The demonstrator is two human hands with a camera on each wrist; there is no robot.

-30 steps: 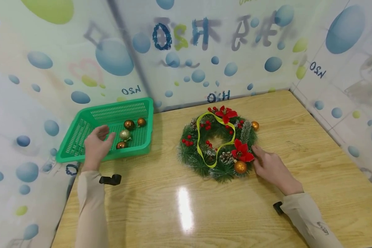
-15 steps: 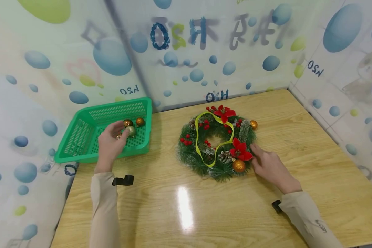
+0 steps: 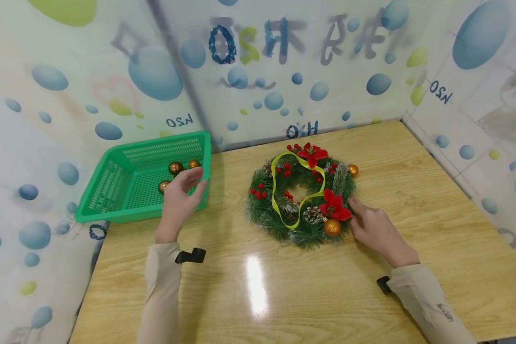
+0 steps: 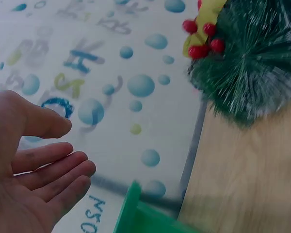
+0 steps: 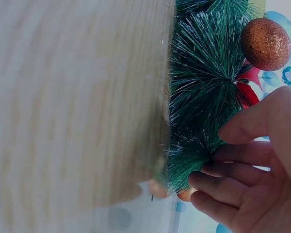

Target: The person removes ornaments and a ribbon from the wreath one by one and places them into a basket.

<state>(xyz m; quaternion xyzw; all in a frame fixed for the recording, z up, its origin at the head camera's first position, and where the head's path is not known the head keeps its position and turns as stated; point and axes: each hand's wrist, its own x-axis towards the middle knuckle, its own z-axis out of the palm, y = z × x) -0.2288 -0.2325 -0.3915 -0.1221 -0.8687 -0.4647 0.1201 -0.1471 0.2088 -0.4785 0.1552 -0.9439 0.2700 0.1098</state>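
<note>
My left hand [image 3: 180, 203] hovers over the right part of a green plastic basket [image 3: 90, 191], its thumb and fingers apart. In the left wrist view, nothing lies between the fingers of that hand [image 4: 43, 165]. A Christmas wreath [image 3: 262, 217] lies on the table, with red poinsettias [image 3: 334, 205], red berries, pine cones and a loose yellow ribbon [image 3: 275, 191]. My right hand [image 3: 380, 234] rests at the wreath's right edge; in the right wrist view, fingertips touch the green needles [image 5: 199, 92]. One glittery orange bauble [image 3: 332, 228] hangs just beside it.
Brown and copper baubles [image 3: 176, 168] lie in the basket. Another orange bauble [image 3: 353, 170] sits at the wreath's far right side. The wooden table [image 3: 223, 286] meets a wall [image 3: 258, 105] printed with blue drops behind and on the right.
My left hand has moved right across the basket and now covers where the pale gold bauble was. My right hand has stayed at the wreath's edge.
</note>
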